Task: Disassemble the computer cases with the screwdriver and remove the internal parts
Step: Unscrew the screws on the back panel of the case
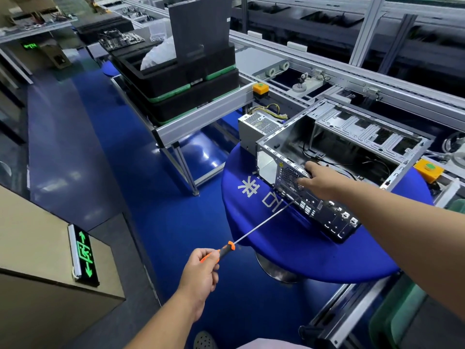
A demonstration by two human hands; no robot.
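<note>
An open silver computer case (357, 137) lies on its side on a round blue table (289, 250), its rear panel facing me. My left hand (201, 275) grips the orange-and-black handle of a long screwdriver (261, 225), whose thin shaft points up right to the case's rear panel below the fan grille (289, 176). My right hand (319, 181) rests on the rear edge of the case by the fan grille, thumb outside and fingers reaching over the rim. A silver power supply (256, 127) with yellow and black cables stands just behind the case's left corner.
Stacked black trays (181, 81) with green edges and an upright dark panel sit on an aluminium stand to the upper left. A conveyor line (327, 71) runs behind the table, with an orange button box (260, 89). The blue floor lies to the left, with a green exit sign (84, 255).
</note>
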